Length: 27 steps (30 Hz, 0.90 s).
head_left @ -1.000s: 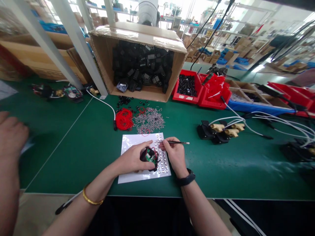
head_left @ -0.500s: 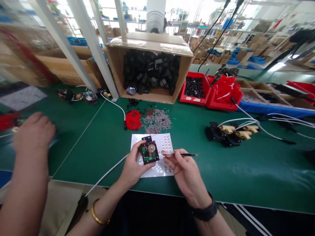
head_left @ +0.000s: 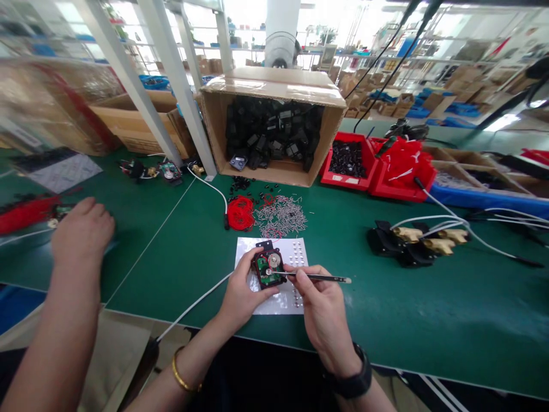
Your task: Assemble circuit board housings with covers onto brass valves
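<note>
My left hand (head_left: 241, 286) grips a small black housing (head_left: 257, 273) with its lid side open, showing a green circuit board (head_left: 265, 278) and a round metal disc (head_left: 274, 261). In my right hand (head_left: 319, 297) is a pair of slim tweezers (head_left: 317, 277), held like a pen. Its tip reaches over the board, at a small round silvery part just below the disc. Whether the tip grips that part I cannot tell. Beneath the housing lies a white sheet (head_left: 266, 307) with rows of small shiny parts (head_left: 297, 252) along its right side.
Behind the sheet lie coiled red wire (head_left: 241, 213) and a heap of small pins (head_left: 281, 216). A carton (head_left: 274, 177) of black housings stands at the back, red bins (head_left: 348, 182) beside it. Brass-fitted units (head_left: 407, 243) lie right. A co-worker's arm (head_left: 79, 286) works at left.
The tweezers' tip has moved left, from beside the housing to over the circuit board. A small round silvery part now shows at the tip. The whole view has shifted slightly.
</note>
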Each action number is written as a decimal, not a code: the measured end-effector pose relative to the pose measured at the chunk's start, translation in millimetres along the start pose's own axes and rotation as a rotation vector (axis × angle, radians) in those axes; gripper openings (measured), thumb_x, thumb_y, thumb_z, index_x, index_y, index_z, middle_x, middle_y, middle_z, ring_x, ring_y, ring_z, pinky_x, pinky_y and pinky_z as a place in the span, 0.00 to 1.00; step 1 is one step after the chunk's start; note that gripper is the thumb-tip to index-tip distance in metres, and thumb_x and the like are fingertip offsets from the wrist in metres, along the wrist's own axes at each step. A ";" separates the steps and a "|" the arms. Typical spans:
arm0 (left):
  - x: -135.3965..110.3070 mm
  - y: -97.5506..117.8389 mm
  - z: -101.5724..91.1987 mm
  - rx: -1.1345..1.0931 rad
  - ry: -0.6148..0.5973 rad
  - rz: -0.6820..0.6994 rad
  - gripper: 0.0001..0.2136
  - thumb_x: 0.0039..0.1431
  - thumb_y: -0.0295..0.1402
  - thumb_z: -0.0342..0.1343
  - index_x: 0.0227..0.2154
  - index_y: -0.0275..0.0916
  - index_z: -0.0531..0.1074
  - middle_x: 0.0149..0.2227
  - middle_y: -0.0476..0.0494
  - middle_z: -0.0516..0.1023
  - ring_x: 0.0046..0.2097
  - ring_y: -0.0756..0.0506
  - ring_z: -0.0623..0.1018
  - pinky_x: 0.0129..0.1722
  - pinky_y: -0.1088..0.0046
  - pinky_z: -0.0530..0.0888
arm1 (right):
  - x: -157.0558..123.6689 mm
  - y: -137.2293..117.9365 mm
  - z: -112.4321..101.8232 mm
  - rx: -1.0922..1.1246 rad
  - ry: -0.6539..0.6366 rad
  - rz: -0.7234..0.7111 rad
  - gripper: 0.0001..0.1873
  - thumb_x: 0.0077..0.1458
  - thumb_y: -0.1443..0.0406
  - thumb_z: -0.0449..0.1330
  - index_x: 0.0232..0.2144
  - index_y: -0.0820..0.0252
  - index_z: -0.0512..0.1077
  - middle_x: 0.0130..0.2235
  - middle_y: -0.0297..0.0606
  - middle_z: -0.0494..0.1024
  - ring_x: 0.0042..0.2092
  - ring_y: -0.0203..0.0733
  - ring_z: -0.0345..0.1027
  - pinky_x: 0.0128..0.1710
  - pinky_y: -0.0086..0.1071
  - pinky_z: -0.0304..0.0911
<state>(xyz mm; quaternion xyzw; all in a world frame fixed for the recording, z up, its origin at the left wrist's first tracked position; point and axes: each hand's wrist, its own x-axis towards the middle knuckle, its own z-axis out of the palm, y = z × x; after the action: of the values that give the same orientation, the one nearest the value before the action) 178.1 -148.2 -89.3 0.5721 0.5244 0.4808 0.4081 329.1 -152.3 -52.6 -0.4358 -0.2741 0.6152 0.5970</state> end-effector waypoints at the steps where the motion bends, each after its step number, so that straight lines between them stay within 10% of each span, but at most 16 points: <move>1: 0.5 0.3 0.0 0.000 0.002 -0.001 0.34 0.42 0.29 0.67 0.53 0.44 0.58 0.55 0.43 0.65 0.56 0.39 0.66 0.59 0.57 0.61 | 0.3 -0.5 0.8 0.000 -0.001 -0.001 0.13 0.43 0.60 0.69 0.27 0.60 0.70 0.35 0.41 0.79 0.40 0.44 0.70 0.46 0.40 0.58; 27: 1.7 -0.3 1.2 0.029 0.003 0.025 0.34 0.44 0.32 0.66 0.55 0.43 0.56 0.56 0.41 0.63 0.57 0.39 0.65 0.58 0.57 0.61 | 2.5 -1.2 4.0 -0.113 -0.027 -0.066 0.09 0.47 0.61 0.66 0.29 0.60 0.72 0.36 0.40 0.78 0.41 0.45 0.69 0.45 0.39 0.60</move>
<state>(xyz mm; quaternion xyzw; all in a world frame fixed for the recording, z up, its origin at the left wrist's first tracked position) 179.2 -146.4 -89.6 0.5837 0.5246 0.4791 0.3931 326.5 -149.0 -50.2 -0.4510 -0.3309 0.5845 0.5878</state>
